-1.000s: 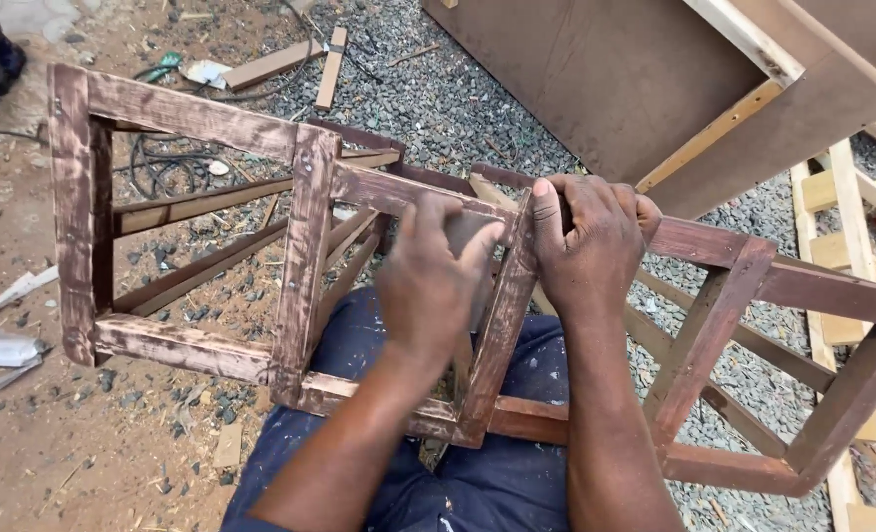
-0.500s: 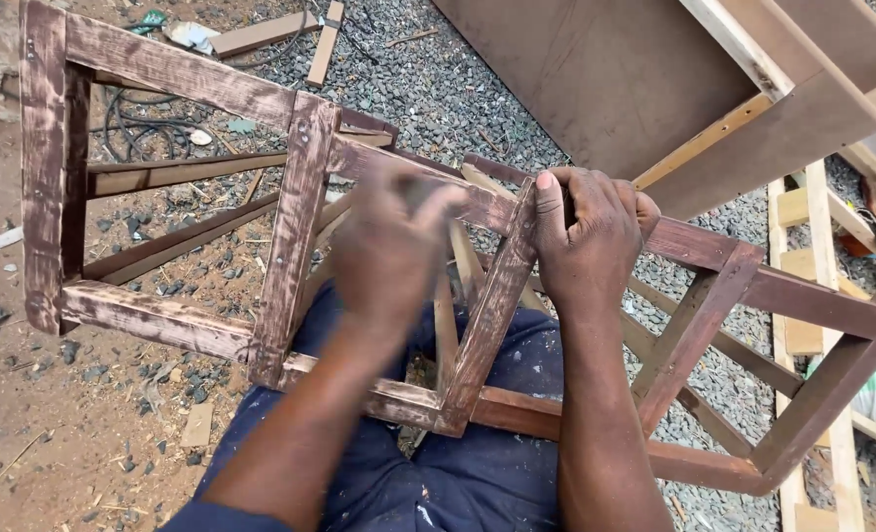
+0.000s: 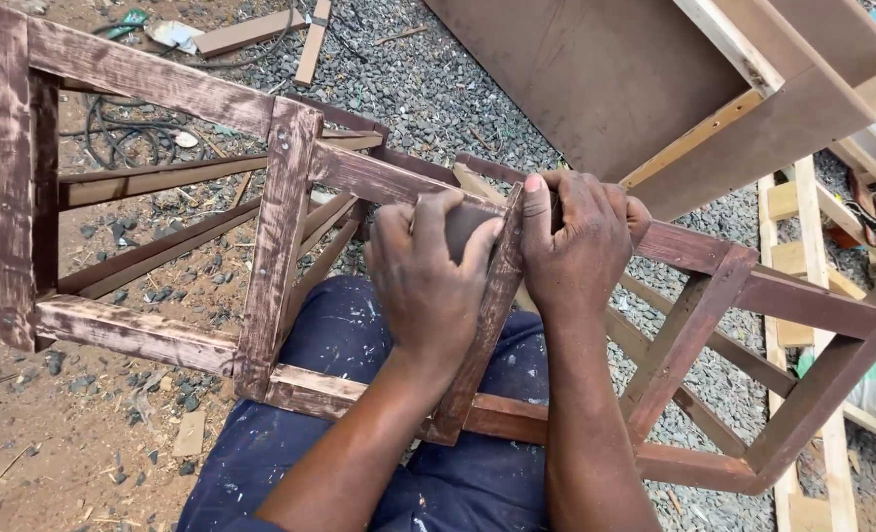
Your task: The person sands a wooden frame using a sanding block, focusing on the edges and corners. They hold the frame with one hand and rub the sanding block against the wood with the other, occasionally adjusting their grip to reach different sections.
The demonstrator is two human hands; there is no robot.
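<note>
Left hand (image 3: 428, 281) fingers curled around a dark sanding block (image 3: 462, 229) against a brown-stained wooden frame (image 3: 280, 236), right hand (image 3: 576, 246) fingers gripping the frame's slat, gravel ground (image 3: 438, 89) beneath.

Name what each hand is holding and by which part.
Right hand grips the brown wooden frame at its top rail, beside the slanted middle slat. Left hand presses a small dark pad against that slat.

An outdoor carpentry yard: gravel ground (image 3: 438, 89) strewn with offcuts (image 3: 251, 30), a stained wooden frame (image 3: 280, 227) near, a plywood cabinet (image 3: 654, 79) far right, pale timber slats (image 3: 802, 207) right.
</note>
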